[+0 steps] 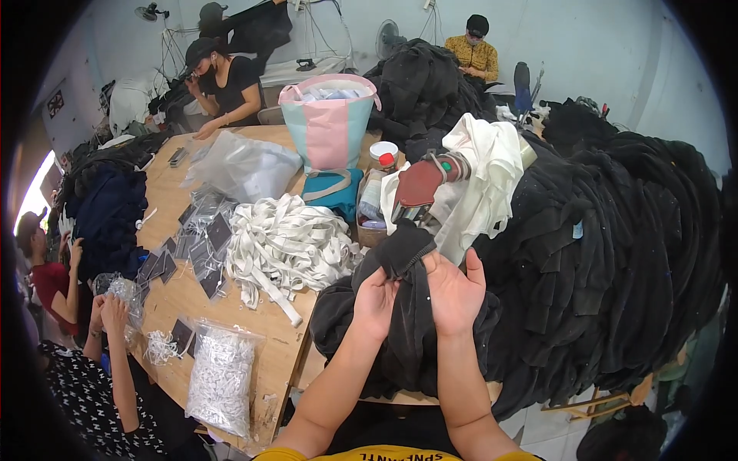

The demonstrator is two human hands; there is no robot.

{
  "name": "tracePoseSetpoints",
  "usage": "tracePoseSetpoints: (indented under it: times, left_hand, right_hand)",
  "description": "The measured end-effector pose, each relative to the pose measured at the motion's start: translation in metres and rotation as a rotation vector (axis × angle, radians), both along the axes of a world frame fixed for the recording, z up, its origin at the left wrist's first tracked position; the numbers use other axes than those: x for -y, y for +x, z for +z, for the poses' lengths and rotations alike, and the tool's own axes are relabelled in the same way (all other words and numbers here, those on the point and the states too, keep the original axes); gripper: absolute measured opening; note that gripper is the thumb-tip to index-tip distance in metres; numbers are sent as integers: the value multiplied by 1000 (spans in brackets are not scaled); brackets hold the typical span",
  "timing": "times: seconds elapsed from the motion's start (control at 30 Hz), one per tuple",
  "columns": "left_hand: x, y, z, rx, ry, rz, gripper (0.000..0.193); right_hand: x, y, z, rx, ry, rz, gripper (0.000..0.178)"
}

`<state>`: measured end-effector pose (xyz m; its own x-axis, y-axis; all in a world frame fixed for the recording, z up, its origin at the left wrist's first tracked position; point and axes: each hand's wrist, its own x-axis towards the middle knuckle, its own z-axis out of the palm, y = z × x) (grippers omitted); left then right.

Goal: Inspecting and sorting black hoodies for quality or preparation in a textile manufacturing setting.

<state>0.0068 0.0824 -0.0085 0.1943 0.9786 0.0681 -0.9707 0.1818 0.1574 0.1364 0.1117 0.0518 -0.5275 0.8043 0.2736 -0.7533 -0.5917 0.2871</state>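
Both of my hands are raised in front of me with a black fabric garment (409, 311) between them. My left hand (374, 304) has its fingers closed around a fold of the cloth, palm up. My right hand (455, 294) grips the edge beside it, its thumb standing out and its fingertips partly hidden by the fabric. The garment's upper part bunches over the fingers, and the rest hangs down onto more black cloth at the table's edge. Just beyond my hands is a reddish-brown machine head (432, 184) with a green button, draped with white cloth (488, 173).
A large heap of black garments (607, 261) fills the right side. Left lie white flat straps (288, 242), dark tags (207, 250) and a bag of white pieces (221, 376) on the wooden table (288, 349). Behind stands a pink-and-blue basket (327, 127). Several people work nearby.
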Motion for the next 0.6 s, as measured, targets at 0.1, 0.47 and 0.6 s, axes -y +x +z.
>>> tracePoseSetpoints:
  times: [0.1,0.47,0.6]
  left_hand:
    - [4,1,1,154,9,-21,38]
    - [2,13,8,-146,-66,121,34]
    - [2,15,6,-190,-101,154,34]
  right_hand:
    - [0,-1,5,-11,10,38,71]
    - [5,15,20,23,67,-39,87]
    - [5,15,19,-11,66,-25,87]
